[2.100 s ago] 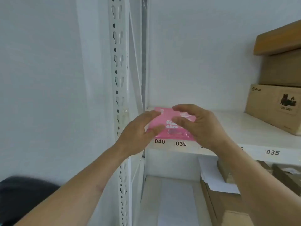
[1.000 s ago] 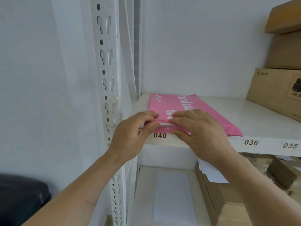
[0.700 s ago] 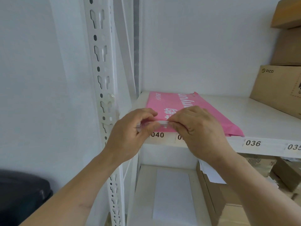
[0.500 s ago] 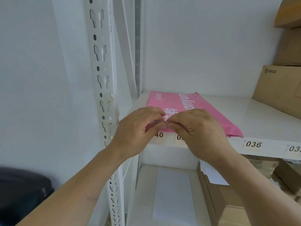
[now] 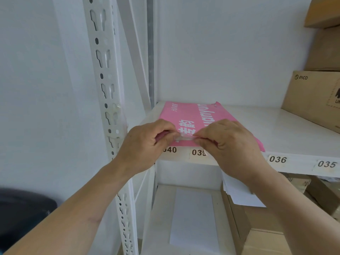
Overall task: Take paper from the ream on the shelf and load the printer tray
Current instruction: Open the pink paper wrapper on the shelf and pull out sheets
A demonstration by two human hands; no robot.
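A pink-wrapped ream of paper (image 5: 191, 113) with white lettering lies flat on the white shelf (image 5: 276, 137), its near end at the shelf's front edge. My left hand (image 5: 145, 144) and my right hand (image 5: 228, 144) both pinch the near end of the ream's wrapper, fingertips close together. A thin white strip of paper edge shows between the fingers. The printer and its tray are out of view.
A perforated white upright (image 5: 106, 100) stands just left of my hands. Brown cardboard boxes (image 5: 316, 96) are stacked on the shelf's right. Below, a lower shelf holds a white sheet (image 5: 193, 216), loose papers (image 5: 239, 194) and more boxes. A dark object (image 5: 20, 212) sits at lower left.
Both hands reached the ream's near end and closed on the wrapper. Over the last second they stay there, the fingertips pinching and working at the wrapper's edge.
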